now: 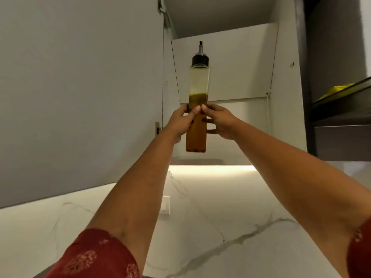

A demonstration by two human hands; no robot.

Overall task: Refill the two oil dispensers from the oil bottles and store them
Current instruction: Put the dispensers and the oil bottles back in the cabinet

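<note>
The left hand (181,122) and right hand (219,122) each keep a grip clamped on the oil dispenser (197,109), held upright, raised before the open wall cabinet (224,63), oil roughly half-full

Open wall cupboard (285,81) above marble backsplash (220,207)

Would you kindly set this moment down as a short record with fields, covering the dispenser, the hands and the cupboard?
item held: oil dispenser, upright, raised in front of the open cupboard
fill: oil to roughly the middle of the clear body, upper part empty
top: black cap with a slim pour spout
left hand: grips the dispenser's left side
right hand: grips its right side, thumb across the front
cupboard: open, white interior; nothing seen on the shelf from this low angle
below: lit marble-look wall
</note>
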